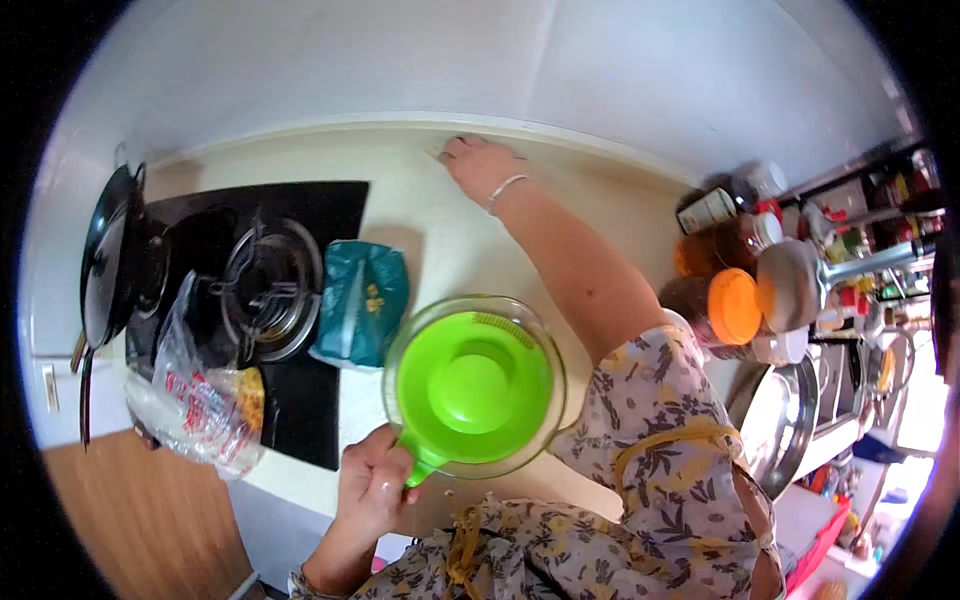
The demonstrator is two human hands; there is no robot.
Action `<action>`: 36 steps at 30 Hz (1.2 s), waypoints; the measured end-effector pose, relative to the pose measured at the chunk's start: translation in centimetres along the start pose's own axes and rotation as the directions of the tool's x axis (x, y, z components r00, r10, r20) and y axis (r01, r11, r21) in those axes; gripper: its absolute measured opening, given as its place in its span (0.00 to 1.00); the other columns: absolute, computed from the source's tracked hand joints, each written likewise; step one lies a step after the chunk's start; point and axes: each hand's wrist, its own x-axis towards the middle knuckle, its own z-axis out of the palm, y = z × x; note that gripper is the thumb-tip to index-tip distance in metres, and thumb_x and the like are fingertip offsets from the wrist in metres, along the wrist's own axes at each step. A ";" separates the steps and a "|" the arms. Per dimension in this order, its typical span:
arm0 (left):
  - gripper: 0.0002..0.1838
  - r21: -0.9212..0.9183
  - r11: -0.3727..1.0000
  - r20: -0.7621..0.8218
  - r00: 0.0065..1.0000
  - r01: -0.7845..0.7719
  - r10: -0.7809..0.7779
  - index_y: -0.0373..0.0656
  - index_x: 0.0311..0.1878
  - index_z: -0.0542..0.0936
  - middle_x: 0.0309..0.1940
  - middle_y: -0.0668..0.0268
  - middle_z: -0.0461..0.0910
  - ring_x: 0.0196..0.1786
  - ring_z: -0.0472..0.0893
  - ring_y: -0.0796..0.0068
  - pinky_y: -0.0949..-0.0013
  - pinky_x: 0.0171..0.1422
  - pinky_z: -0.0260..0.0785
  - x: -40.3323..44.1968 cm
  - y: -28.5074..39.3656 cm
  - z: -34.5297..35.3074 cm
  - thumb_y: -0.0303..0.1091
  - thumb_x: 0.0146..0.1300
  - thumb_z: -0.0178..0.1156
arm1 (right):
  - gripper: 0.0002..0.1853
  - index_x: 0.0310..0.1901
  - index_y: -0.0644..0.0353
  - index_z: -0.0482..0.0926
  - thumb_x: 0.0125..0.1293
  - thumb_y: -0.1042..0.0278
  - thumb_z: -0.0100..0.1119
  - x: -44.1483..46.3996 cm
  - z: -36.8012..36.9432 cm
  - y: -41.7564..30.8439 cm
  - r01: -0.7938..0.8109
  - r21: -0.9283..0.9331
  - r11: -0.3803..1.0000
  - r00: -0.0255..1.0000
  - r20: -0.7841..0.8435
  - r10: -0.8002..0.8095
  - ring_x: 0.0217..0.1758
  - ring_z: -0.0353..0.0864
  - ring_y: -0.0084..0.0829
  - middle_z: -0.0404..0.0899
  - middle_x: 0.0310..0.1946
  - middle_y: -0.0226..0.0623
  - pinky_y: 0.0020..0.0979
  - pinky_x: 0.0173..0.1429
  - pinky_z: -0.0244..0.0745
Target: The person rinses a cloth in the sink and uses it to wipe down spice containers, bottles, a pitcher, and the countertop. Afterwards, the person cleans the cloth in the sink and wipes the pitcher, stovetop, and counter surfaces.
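Observation:
My left hand (pixel 376 478) is closed around the handle of a bright green plastic strainer (pixel 420 358), with a round dome in its middle and small holes along its upper right rim. A clear glass bowl (pixel 556 345) sits under and around the strainer. Far across the counter, my right hand (pixel 482 166) reaches to the foot of the back wall. Its fingers are bent down to the surface near a small pale object, which I cannot make out. A teal plastic bag (pixel 364 300) stands just left of the glass bowl.
On the left is a black gas hob (pixel 345 220) with a burner, dark pans (pixel 110 270) and a clear printed plastic bag (pixel 205 405). Jars, one with an orange lid (pixel 735 307), crowd the right side beside a metal ladle (pixel 792 285) and a steel pan (pixel 785 425).

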 end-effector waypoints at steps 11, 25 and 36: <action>0.17 0.016 0.993 0.045 0.992 -0.118 0.117 0.35 0.34 0.73 0.18 0.70 0.68 0.17 0.66 0.85 0.79 0.19 0.55 3.7 2.0 2.3 0.42 0.68 0.48 | 0.15 0.44 0.59 0.84 0.66 0.69 0.45 -11.5 -8.5 8.6 -0.513 -0.451 0.731 0.676 0.313 0.667 0.53 0.79 0.45 0.80 0.50 0.47 0.42 0.56 0.75; 0.17 0.110 0.947 0.062 0.953 -0.302 0.297 0.41 0.25 0.72 0.15 0.72 0.67 0.14 0.63 0.85 0.79 0.16 0.49 12.1 8.9 6.7 0.45 0.64 0.52 | 0.14 0.50 0.49 0.83 0.65 0.63 0.55 -13.8 -8.3 2.2 -0.654 -0.463 0.598 0.287 0.580 0.763 0.52 0.82 0.34 0.81 0.53 0.31 0.40 0.47 0.79; 0.15 0.102 0.939 0.268 0.918 -0.329 0.292 0.40 0.27 0.71 0.15 0.74 0.61 0.14 0.60 0.85 0.76 0.16 0.46 16.3 11.5 10.2 0.42 0.62 0.54 | 0.19 0.52 0.67 0.79 0.61 0.69 0.54 -15.2 -8.1 -10.6 -0.140 -0.497 0.856 0.473 0.726 0.499 0.56 0.73 0.45 0.72 0.58 0.51 0.36 0.42 0.76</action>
